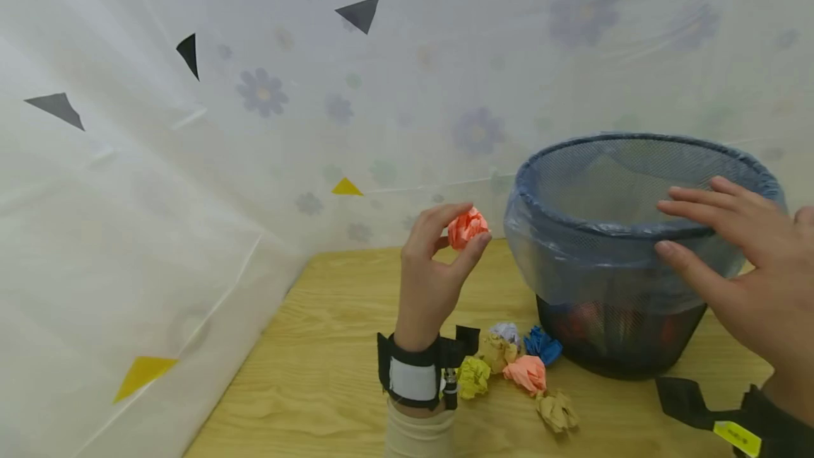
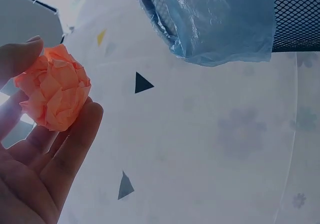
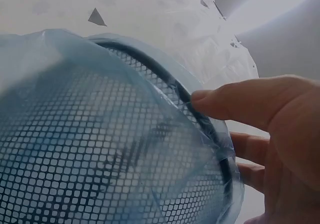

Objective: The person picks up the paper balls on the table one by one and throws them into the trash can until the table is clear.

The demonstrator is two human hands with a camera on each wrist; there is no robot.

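Note:
My left hand is raised above the table and pinches a crumpled orange paper ball between thumb and fingertips, just left of the bin. In the left wrist view the same orange ball sits in my fingers with the bin's liner edge overhead. A black mesh waste bin lined with a blue plastic bag stands on the wooden table. My right hand rests with straight fingers against the bin's near rim; in the right wrist view the thumb presses on the rim.
Several crumpled paper balls lie on the wooden table beside the bin: yellow, pink, blue, tan. More coloured paper shows through the mesh. White flowered plastic sheeting walls the left and back.

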